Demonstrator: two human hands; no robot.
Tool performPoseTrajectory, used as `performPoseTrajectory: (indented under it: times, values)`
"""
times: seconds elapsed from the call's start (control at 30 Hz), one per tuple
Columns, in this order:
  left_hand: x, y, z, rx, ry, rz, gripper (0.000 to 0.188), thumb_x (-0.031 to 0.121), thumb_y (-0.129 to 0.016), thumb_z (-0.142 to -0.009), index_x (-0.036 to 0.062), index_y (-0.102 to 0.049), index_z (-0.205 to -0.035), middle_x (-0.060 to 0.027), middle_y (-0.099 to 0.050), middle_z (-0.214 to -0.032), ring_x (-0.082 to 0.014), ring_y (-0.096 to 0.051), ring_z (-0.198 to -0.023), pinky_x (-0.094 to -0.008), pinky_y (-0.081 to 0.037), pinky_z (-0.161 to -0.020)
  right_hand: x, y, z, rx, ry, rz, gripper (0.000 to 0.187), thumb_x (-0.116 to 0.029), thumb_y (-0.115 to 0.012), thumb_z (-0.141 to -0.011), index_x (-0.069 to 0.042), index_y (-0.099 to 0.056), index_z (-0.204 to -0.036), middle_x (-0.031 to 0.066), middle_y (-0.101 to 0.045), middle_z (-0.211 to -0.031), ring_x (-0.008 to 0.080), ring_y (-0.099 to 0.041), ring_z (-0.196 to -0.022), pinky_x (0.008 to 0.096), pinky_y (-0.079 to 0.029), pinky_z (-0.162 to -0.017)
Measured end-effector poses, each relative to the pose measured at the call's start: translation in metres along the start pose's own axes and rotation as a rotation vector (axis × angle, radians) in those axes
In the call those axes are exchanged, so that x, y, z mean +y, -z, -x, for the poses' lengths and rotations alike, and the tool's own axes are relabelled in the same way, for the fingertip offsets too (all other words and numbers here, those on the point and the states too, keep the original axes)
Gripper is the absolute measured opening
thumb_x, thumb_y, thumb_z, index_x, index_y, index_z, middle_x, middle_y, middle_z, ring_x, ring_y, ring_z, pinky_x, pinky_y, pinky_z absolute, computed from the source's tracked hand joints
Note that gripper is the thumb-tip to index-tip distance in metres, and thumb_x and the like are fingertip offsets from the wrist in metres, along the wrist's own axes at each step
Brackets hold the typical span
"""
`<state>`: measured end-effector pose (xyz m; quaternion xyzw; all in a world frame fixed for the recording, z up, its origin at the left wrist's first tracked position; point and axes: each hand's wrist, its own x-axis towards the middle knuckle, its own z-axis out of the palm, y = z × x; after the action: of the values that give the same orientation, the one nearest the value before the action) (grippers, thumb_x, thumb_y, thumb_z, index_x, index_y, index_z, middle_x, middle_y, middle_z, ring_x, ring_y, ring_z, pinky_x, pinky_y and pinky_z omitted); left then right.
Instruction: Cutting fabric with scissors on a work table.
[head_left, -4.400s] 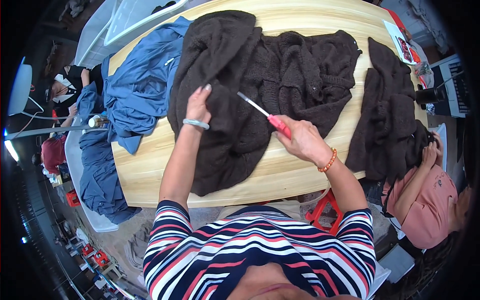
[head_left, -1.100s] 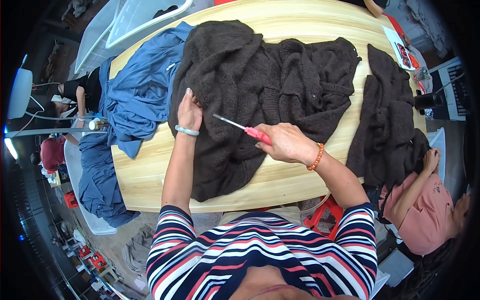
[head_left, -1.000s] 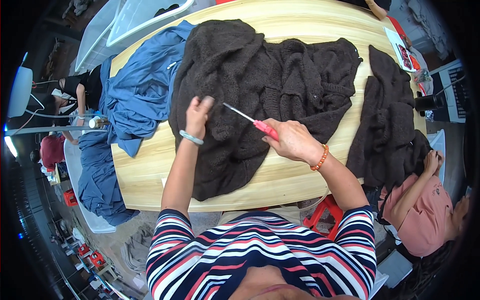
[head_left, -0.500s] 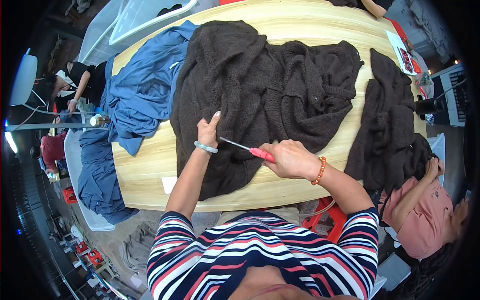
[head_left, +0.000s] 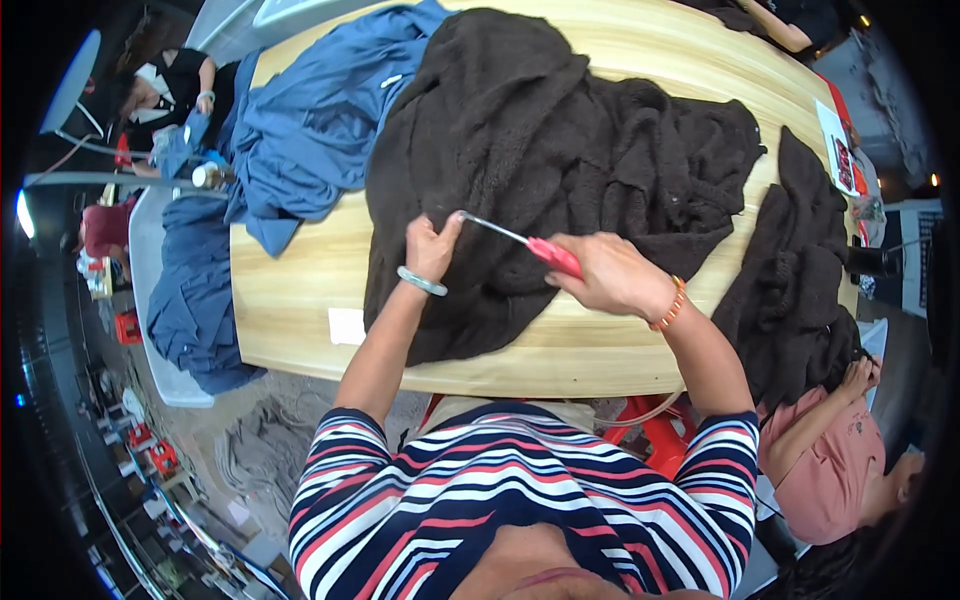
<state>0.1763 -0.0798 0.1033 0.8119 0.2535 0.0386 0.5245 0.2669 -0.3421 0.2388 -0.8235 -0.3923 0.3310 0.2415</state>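
A dark brown fleecy garment (head_left: 500,150) lies bunched over the table in front of me. My left hand (head_left: 432,248), wearing a pale bangle, is closed on its left part with the thumb up; what the fingers pinch is hidden. In my right hand (head_left: 612,272), which has an orange bead bracelet, is a tool with a red handle and a thin metal shaft (head_left: 492,228). The shaft points left, and its tip meets my left thumb.
Blue garments (head_left: 310,130) are heaped on the left of the wooden table (head_left: 290,290), beside a white paper slip (head_left: 346,326). More dark brown fabric (head_left: 785,260) lies to the right, near a person in pink (head_left: 825,450). Another person (head_left: 175,90) works at far left.
My left hand has shifted and its thumb is now at the tool's tip. The tool has come up and tilts more steeply. The whole view has shifted slightly.
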Motion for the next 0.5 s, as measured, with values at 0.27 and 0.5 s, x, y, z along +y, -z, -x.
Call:
performPoseTrajectory:
  times: [0.27, 0.5]
  values:
    - [-0.045, 0.091, 0.006, 0.189, 0.082, 0.014, 0.062, 0.022, -0.083, -0.073, -0.0086, -0.055, -0.118, -0.0219, -0.064, -0.112, -0.0237, -0.065, -0.094, -0.0323, -0.052, -0.083, 0.011, -0.047, 0.042, 0.043, -0.204, -0.005, 0.031, -0.024, -0.066, -0.084, -0.010, -0.059, -0.111, 0.0220, -0.064, -0.080, 0.0416, -0.063, -0.080, 0.0476, -0.050, -0.071]
    - [0.055, 0.093, 0.037, -0.186, -0.087, 0.284, 0.039, 0.016, -0.076, -0.078, -0.0061, -0.064, -0.108, -0.0126, -0.070, -0.095, -0.0118, -0.064, -0.085, -0.0262, -0.052, -0.077, -0.015, -0.099, 0.037, -0.078, -0.148, 0.060, 0.037, -0.025, -0.066, -0.083, -0.010, -0.059, -0.116, 0.0236, -0.064, -0.077, 0.0415, -0.063, -0.076, 0.0495, -0.048, -0.071]
